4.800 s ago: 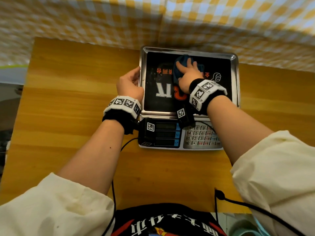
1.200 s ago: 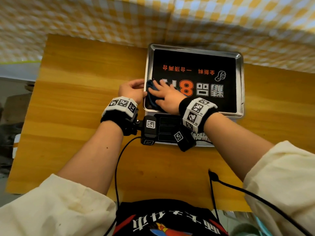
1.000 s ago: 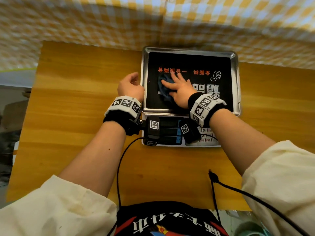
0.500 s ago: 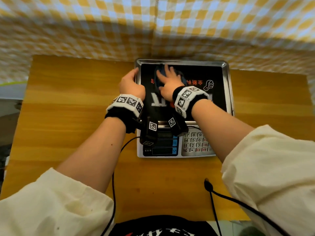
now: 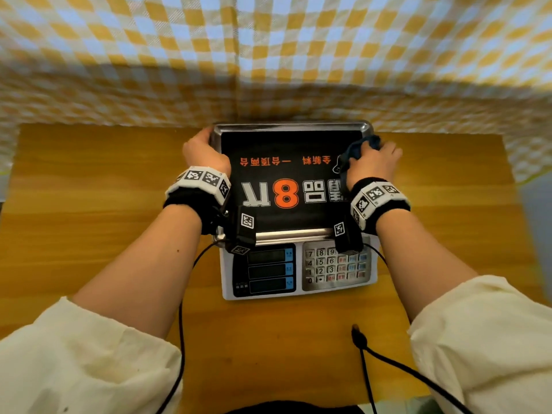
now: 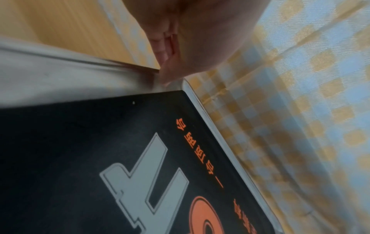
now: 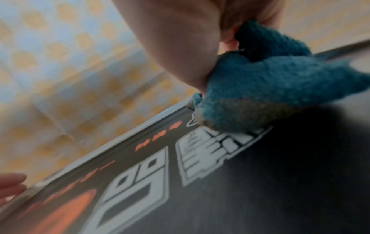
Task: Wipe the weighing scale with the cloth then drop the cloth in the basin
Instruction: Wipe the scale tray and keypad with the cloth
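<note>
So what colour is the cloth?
Teal blue; the cloth shows best in the right wrist view.

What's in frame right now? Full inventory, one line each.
scale: 1, white body, steel pan with black printed sheet, mid-table against the checked cloth
keypad: 1, grey, scale front, right side
displays: 3, dark, scale front, left side
cloth: 1, blue, far right corner of the pan, under the right hand
table: 1, wood
checked cloth: 1, yellow, white and pale blue, behind the table
cables: 2, black, near edge of the table
sleeves: 2, cream
wristbands: 2, black with white markers
left hand: holds the pan's far left corner
right hand: grips the cloth
</note>
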